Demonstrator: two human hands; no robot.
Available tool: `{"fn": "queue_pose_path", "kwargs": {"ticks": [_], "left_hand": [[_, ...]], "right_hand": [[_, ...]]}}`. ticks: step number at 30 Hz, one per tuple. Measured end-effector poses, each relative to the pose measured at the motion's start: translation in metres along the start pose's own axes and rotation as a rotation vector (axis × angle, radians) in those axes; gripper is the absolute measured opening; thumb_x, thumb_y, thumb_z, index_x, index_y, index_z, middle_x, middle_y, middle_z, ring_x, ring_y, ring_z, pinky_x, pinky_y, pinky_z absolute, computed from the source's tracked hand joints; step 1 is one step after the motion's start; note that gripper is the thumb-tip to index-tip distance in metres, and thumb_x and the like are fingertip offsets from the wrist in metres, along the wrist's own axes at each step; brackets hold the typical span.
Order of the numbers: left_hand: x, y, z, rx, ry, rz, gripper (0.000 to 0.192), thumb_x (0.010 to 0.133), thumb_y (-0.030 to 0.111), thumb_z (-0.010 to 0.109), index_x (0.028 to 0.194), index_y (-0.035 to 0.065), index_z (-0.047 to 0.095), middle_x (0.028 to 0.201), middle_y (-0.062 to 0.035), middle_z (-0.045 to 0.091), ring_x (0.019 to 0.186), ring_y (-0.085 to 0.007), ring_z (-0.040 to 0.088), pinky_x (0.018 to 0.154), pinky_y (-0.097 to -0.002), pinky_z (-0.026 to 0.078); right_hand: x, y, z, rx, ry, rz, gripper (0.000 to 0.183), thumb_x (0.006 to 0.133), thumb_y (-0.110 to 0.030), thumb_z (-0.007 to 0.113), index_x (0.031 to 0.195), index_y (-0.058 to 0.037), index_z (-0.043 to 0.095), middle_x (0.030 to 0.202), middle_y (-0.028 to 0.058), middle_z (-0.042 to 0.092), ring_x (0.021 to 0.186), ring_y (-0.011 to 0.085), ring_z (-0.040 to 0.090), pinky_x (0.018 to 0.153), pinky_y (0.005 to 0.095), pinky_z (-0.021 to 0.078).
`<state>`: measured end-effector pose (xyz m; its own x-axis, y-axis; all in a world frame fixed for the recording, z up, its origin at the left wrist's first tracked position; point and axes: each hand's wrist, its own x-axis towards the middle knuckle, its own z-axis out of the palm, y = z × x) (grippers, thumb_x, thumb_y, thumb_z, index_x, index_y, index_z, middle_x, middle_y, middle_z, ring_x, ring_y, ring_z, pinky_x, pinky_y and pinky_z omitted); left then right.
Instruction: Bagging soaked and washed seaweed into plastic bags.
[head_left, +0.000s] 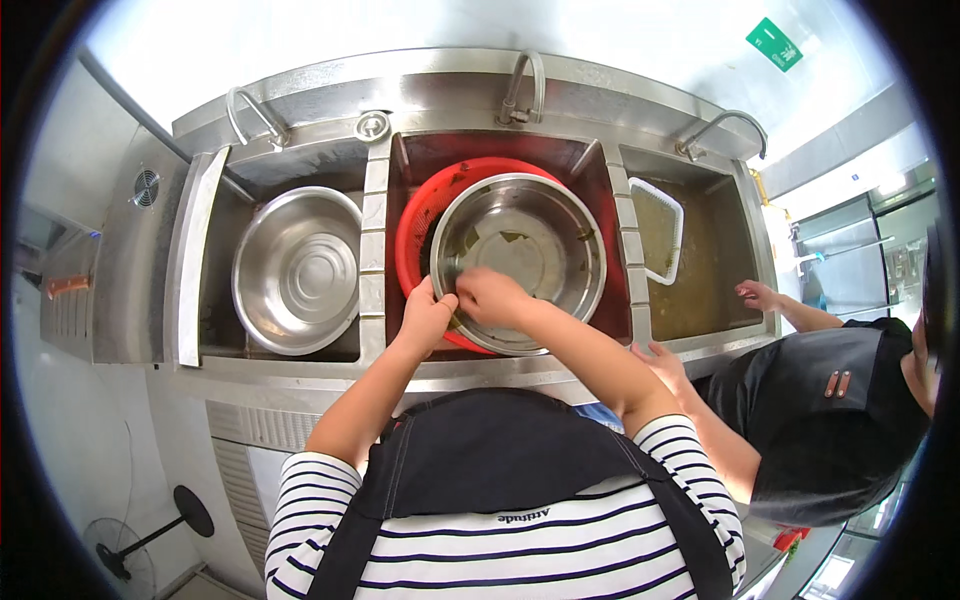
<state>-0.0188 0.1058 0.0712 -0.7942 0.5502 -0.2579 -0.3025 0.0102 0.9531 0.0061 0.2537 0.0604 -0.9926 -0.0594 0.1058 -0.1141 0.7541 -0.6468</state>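
A steel bowl (581, 262) sits tilted over a red plastic colander (416, 217) in the middle sink basin. Bits of dark green leaf (514, 236) lie inside the bowl. My left hand (431, 315) grips the bowl's left rim, with the thumb on top. Against the inner left wall of the bowl is my right hand (484, 296), fingers curled and blurred; whether it holds anything is hidden.
Another steel bowl (259, 277) stands in the left basin. In the right basin a white plastic basket (679, 232) lies in murky water. A co-worker in a black apron (810, 420) stands at right, hands near that basin. Faucets (517, 90) line the back ledge.
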Motion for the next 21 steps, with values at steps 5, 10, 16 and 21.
{"fn": "queue_pose_path", "kwargs": {"ticks": [5,10,16,21], "left_hand": [[0.000,-0.005,-0.006,-0.131,0.028,-0.038,0.031,0.071,-0.005,0.043,0.101,-0.0013,0.049,0.091,-0.0075,0.056,0.079,-0.0140,0.053,0.071,-0.0262,0.043],[-0.003,0.003,0.006,-0.110,-0.028,-0.057,0.032,0.071,-0.005,0.043,0.103,-0.0015,0.048,0.092,-0.0081,0.056,0.081,-0.0148,0.054,0.072,-0.0265,0.043],[-0.004,0.008,0.001,-0.071,-0.043,-0.169,0.029,0.072,-0.004,0.045,0.101,-0.0011,0.047,0.089,-0.0070,0.056,0.079,-0.0134,0.053,0.069,-0.0257,0.044],[-0.010,0.010,-0.015,-0.181,-0.012,-0.029,0.030,0.071,-0.004,0.045,0.101,-0.0007,0.048,0.088,-0.0064,0.056,0.079,-0.0125,0.053,0.070,-0.0247,0.043]], "right_hand": [[0.018,0.013,-0.048,0.103,0.306,0.129,0.015,0.073,-0.010,0.049,0.083,-0.0012,0.056,0.079,0.0157,0.056,0.077,0.0292,0.055,0.068,0.0357,0.0436],[0.044,0.009,-0.055,0.259,0.697,0.058,0.016,0.073,-0.004,0.052,0.088,-0.0006,0.053,0.083,0.0137,0.055,0.075,0.0255,0.055,0.066,0.0316,0.0442],[0.022,-0.043,-0.028,0.243,0.198,-0.157,0.013,0.070,-0.007,0.052,0.082,-0.0028,0.054,0.075,0.0130,0.055,0.071,0.0276,0.055,0.063,0.0337,0.0440],[0.043,-0.038,-0.037,0.340,-0.073,-0.024,0.009,0.071,-0.010,0.052,0.073,-0.0016,0.055,0.066,0.0120,0.057,0.061,0.0267,0.056,0.056,0.0340,0.0440]]}}
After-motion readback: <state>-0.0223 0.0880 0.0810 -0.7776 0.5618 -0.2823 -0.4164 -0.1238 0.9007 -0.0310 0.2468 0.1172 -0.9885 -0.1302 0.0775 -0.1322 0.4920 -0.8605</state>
